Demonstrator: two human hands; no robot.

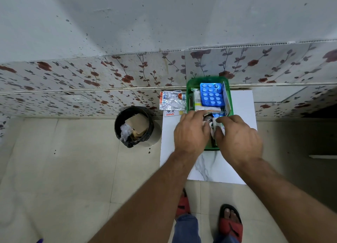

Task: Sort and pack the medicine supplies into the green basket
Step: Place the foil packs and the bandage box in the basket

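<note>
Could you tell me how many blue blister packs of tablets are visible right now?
1: the blue blister pack lies on top of the supplies in the far half of the green basket. Others may be hidden under the hands.

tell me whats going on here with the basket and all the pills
A person stands at a small white table and is packing medicine into a green basket. Both hands are at its near end, the left hand and right hand working a small dark item between them; what it is cannot be made out. A blue blister pack already lies in the basket. Silver foil strips sit outside it on the table, to its left. A black bin stands on the floor.
</note>
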